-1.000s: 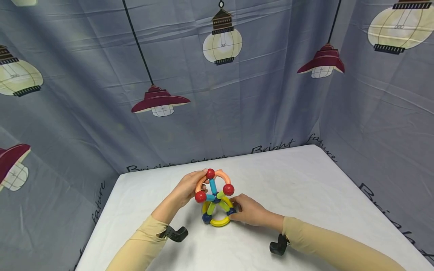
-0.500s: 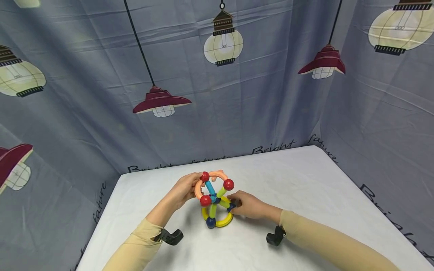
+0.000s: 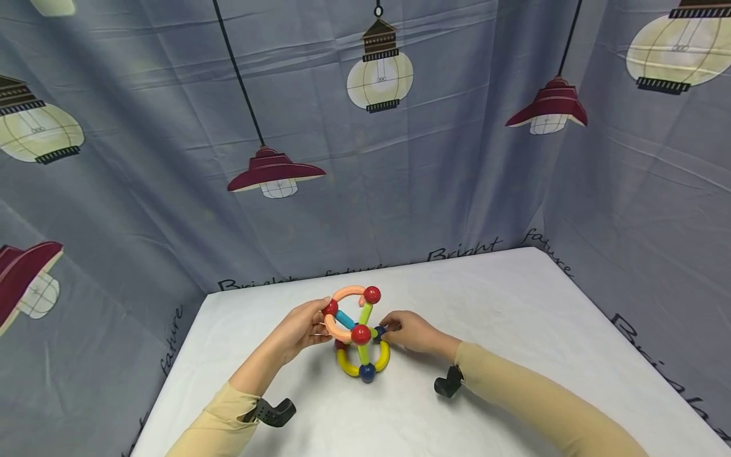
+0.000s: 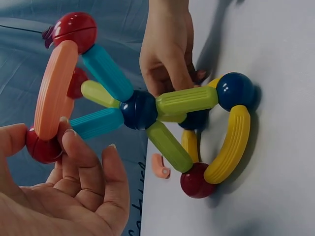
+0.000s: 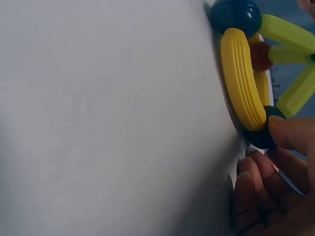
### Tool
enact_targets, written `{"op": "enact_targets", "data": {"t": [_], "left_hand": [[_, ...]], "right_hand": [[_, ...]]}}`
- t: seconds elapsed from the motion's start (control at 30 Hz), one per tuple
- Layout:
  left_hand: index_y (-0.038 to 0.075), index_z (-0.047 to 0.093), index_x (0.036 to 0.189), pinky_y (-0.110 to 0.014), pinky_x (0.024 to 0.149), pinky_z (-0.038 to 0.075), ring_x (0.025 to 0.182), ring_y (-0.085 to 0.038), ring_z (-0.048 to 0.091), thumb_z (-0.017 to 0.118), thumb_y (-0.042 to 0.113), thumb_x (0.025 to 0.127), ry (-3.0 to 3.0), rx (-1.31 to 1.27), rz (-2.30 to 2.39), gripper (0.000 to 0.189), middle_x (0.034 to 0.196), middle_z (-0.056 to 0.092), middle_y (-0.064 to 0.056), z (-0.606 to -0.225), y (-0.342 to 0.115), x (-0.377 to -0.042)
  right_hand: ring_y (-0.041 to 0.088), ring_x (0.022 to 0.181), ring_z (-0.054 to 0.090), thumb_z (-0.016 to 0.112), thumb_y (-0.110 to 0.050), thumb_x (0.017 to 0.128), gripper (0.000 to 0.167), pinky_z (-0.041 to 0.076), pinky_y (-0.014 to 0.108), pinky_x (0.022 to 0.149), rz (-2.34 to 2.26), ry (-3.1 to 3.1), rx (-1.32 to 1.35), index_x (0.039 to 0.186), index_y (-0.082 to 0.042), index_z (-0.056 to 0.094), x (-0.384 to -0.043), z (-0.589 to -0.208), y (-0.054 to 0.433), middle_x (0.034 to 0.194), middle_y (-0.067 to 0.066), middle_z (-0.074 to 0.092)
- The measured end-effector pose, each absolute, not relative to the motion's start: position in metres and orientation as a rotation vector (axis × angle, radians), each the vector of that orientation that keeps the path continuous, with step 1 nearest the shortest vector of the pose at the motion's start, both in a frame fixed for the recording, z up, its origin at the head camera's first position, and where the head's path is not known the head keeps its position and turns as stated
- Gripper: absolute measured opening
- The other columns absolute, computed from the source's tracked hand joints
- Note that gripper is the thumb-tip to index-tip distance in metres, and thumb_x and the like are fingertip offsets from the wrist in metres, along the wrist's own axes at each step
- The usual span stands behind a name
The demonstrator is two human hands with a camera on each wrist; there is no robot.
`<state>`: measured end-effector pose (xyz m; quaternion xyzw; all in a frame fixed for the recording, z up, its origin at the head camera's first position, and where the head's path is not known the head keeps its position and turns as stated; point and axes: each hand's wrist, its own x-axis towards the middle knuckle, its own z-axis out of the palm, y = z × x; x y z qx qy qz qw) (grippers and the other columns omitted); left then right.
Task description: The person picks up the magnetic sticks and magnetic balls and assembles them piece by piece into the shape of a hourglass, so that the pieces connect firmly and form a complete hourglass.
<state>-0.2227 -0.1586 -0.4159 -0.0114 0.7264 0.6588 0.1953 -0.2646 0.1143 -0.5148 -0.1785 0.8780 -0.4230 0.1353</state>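
Observation:
A magnetic ball-and-rod toy (image 3: 363,353) stands upright on the table, held by both hands. My left hand (image 3: 297,330) pinches a red ball (image 4: 44,146) of the upper ring between thumb and fingers. Orange curved rods (image 4: 51,93) link the red balls there, with a gap on one side. Blue and green straight rods meet at a dark blue centre ball (image 4: 139,110). Low on the right, my right hand (image 3: 412,331) pinches a dark blue ball (image 5: 261,135) of the base ring. Yellow curved rods (image 5: 241,78) form that ring, along with a dark red ball (image 4: 198,180).
A loose orange curved rod (image 4: 160,166) lies on the white table (image 3: 485,298) behind the toy. Grey-blue curtains (image 3: 434,190) printed with lamps hang round the back and sides.
The toy has turned counterclockwise as seen from above. My left hand has shifted left and nearer with its red ball, while my right hand has moved away with the base ball.

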Motion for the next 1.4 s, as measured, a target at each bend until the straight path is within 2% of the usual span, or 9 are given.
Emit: {"op": "enact_targets", "data": {"t": [0.27,0.4,0.5,0.6,0.77,0.87,0.97,1.17,1.4], "left_hand": [[-0.002,0.055,0.129,-0.034,0.085,0.057,0.079,-0.018,0.061,0.055,0.041,0.104,1.997,-0.01,1.86,0.05,0.092,0.065,-0.004,-0.415,-0.168,-0.214],[-0.002,0.056,0.129,-0.034,0.086,0.057,0.082,-0.019,0.062,0.056,0.042,0.103,1.986,-0.015,1.861,0.05,0.094,0.065,-0.004,-0.414,-0.17,-0.212],[-0.001,0.057,0.128,-0.033,0.087,0.057,0.085,-0.02,0.063,0.058,0.043,0.103,1.982,-0.029,1.866,0.051,0.095,0.066,-0.005,-0.415,-0.17,-0.213],[-0.001,0.057,0.129,-0.034,0.087,0.057,0.085,-0.02,0.063,0.058,0.044,0.103,1.99,-0.039,1.871,0.052,0.095,0.066,-0.005,-0.416,-0.17,-0.213],[-0.001,0.056,0.129,-0.035,0.087,0.057,0.084,-0.02,0.062,0.059,0.044,0.102,1.994,-0.036,1.876,0.053,0.094,0.067,-0.004,-0.417,-0.17,-0.213],[-0.002,0.056,0.128,-0.034,0.086,0.057,0.084,-0.02,0.063,0.059,0.045,0.102,1.985,-0.02,1.882,0.053,0.094,0.067,-0.004,-0.417,-0.171,-0.213],[-0.002,0.056,0.127,-0.033,0.086,0.057,0.085,-0.02,0.063,0.06,0.046,0.101,1.983,-0.011,1.884,0.054,0.094,0.067,-0.004,-0.417,-0.17,-0.213],[-0.002,0.056,0.127,-0.033,0.085,0.057,0.084,-0.02,0.063,0.06,0.046,0.101,1.992,-0.015,1.88,0.055,0.094,0.067,-0.004,-0.417,-0.169,-0.213],[-0.002,0.056,0.129,-0.034,0.086,0.057,0.082,-0.019,0.063,0.059,0.046,0.101,2.003,-0.023,1.879,0.056,0.094,0.067,-0.004,-0.417,-0.169,-0.213]], "right_hand": [[0.015,0.076,0.057,0.072,-0.024,0.095,0.024,0.049,0.029,0.065,-1.165,2.591,-0.56,0.114,-0.009,0.072,-0.28,-0.516,0.098,0.086,-0.003,0.063],[0.015,0.07,0.058,0.069,-0.021,0.096,0.023,0.049,0.029,0.061,-1.149,2.583,-0.562,0.116,-0.008,0.072,-0.287,-0.511,0.094,0.085,-0.001,0.064],[0.016,0.07,0.058,0.065,-0.017,0.097,0.021,0.051,0.032,0.062,-1.142,2.63,-0.524,0.115,-0.009,0.073,-0.295,-0.506,0.093,0.089,0.0,0.064],[0.018,0.081,0.06,0.062,-0.014,0.098,0.022,0.053,0.036,0.074,-1.092,2.755,-0.499,0.116,-0.01,0.073,-0.304,-0.504,0.092,0.098,0.001,0.067],[0.025,0.114,0.058,0.056,-0.005,0.098,0.033,0.049,0.043,0.1,-0.821,2.983,-0.603,0.128,-0.011,0.07,-0.318,-0.505,0.09,0.125,0.006,0.067],[0.03,0.133,0.049,0.055,-0.002,0.099,0.043,0.04,0.048,0.111,-0.608,3.028,-0.695,0.138,-0.015,0.065,-0.325,-0.505,0.088,0.143,0.006,0.058],[0.032,0.146,0.035,0.052,-0.001,0.099,0.05,0.031,0.053,0.117,-0.45,2.987,-0.765,0.145,-0.02,0.059,-0.33,-0.504,0.087,0.156,0.006,0.047],[0.034,0.153,0.02,0.053,0.0,0.098,0.06,0.025,0.056,0.119,-0.267,2.882,-0.841,0.155,-0.021,0.047,-0.333,-0.506,0.083,0.165,0.002,0.034],[0.036,0.152,0.024,0.053,-0.001,0.098,0.061,0.028,0.055,0.118,-0.214,2.879,-0.826,0.155,-0.02,0.046,-0.331,-0.509,0.085,0.161,0.006,0.039]]}}
